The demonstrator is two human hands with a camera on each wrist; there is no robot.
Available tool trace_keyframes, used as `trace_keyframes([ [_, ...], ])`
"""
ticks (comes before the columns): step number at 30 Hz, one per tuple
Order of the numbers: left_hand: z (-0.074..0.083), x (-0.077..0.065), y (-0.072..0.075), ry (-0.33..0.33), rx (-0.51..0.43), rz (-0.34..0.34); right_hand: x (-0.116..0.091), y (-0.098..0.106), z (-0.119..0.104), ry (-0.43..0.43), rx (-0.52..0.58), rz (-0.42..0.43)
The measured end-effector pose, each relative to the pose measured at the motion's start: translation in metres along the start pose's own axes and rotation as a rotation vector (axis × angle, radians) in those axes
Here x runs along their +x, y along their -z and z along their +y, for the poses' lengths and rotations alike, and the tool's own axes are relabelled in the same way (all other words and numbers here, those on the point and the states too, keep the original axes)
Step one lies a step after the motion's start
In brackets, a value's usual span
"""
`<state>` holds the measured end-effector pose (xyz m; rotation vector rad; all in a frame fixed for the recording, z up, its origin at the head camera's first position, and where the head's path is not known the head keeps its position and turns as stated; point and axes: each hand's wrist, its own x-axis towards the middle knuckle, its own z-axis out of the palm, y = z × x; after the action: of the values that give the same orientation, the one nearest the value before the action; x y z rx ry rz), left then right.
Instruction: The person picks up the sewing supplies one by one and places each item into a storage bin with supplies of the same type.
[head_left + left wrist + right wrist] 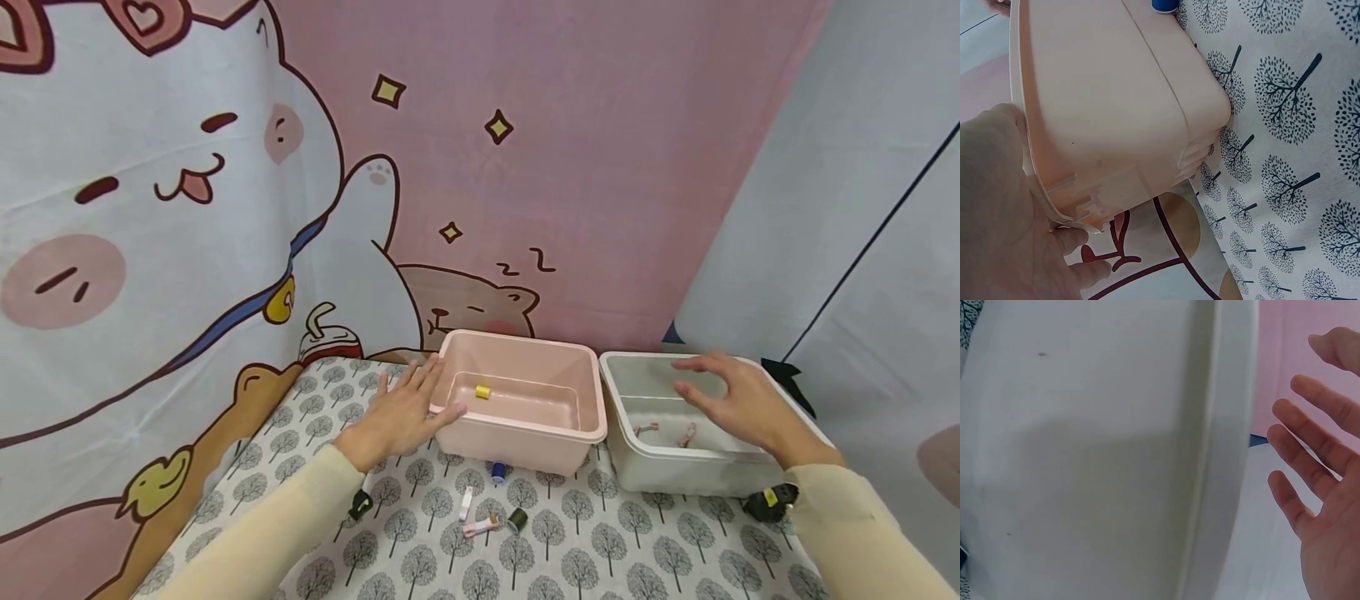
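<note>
My left hand (pixel 397 414) rests at the left rim of a pink plastic tub (pixel 517 442), fingers extended along the rim. The left wrist view shows the tub's edge (pixel 1020 94) against that hand, with the fingertips (pixel 1088 275) beyond its corner. Inside the tub lies a small yellow thread spool (pixel 483 392). My right hand (pixel 738 404) hovers over a white plastic tub (pixel 675 473) with its fingers spread and nothing in them. Two small pinkish strips, one a striped piece (pixel 687 435), lie in the white tub. In the right wrist view the hand (pixel 1329 481) stands beyond the white rim.
On the tree-print cloth before the pink tub lie a blue spool (pixel 498 472), a dark green spool (pixel 517 521), a white slim piece (pixel 467 503) and a pink-and-white piece (pixel 480 527). A dark object (pixel 770 503) is beside the right wrist. A printed curtain (pixel 600 167) hangs behind.
</note>
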<state>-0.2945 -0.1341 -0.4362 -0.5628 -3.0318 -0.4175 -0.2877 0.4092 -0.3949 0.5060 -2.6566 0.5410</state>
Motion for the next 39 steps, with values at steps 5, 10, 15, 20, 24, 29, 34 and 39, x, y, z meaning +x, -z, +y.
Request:
trace_keyframes([
  [5,-0.001,0.000,0.000,0.003,-0.002,-0.003,-0.011,-0.003,-0.004,0.048,0.007,0.024],
  [10,-0.001,0.000,0.000,0.003,-0.006,-0.002,-0.024,-0.007,-0.010,0.045,0.048,0.036],
  [15,-0.001,0.000,0.000,0.003,0.000,0.000,-0.036,-0.011,-0.017,0.023,0.048,0.059],
  [20,-0.001,0.001,-0.001,0.002,-0.004,0.001,-0.050,-0.014,-0.020,0.034,0.069,0.108],
  [24,-0.001,0.001,-0.001,-0.001,-0.008,0.004,-0.061,-0.017,-0.021,0.046,0.108,0.165],
  [29,-0.002,0.001,-0.002,-0.004,-0.010,0.009,-0.075,-0.017,-0.019,0.076,0.124,0.238],
  [34,-0.002,0.001,-0.002,-0.008,-0.009,0.009,-0.089,-0.014,-0.014,0.075,0.105,0.307],
  [39,-0.002,0.001,-0.002,-0.010,-0.007,0.009,-0.103,-0.009,-0.009,0.066,0.110,0.353],
])
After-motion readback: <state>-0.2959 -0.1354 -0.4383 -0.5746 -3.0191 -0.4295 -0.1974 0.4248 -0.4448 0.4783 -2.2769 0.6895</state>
